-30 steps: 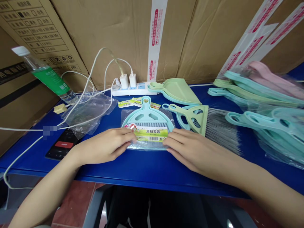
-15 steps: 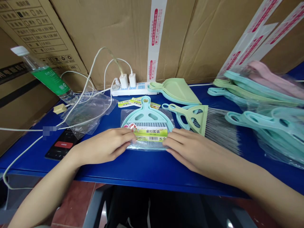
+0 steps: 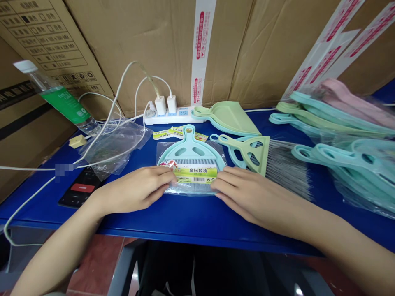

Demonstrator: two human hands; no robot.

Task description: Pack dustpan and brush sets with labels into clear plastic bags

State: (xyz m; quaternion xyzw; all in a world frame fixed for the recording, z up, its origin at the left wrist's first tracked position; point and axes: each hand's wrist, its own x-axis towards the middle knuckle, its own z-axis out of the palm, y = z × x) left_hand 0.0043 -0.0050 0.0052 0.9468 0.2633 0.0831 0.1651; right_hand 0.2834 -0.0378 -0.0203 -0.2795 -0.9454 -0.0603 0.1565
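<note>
A light blue brush and dustpan set [image 3: 191, 150] lies flat in a clear bag on the blue table, its handle pointing away. A green and yellow label [image 3: 199, 170] shows across the bristles. My left hand [image 3: 145, 187] has its curled fingers on the bag's left edge, at the label's left end. On the other side, my right hand [image 3: 243, 191] holds the right edge near the label's other end. Its fingers are bent and close together. Beside my right hand lie loose brushes, one green [image 3: 251, 154], with grey bristles [image 3: 286, 166].
Green and blue dustpans [image 3: 233, 117] lie behind, next to a white power strip [image 3: 175, 118]. Bagged sets [image 3: 345, 158] pile up at right. To the left are a phone [image 3: 78, 189], a bottle [image 3: 66, 102], plastic bags [image 3: 114, 152] and cables. Cardboard boxes [image 3: 160, 37] stand behind.
</note>
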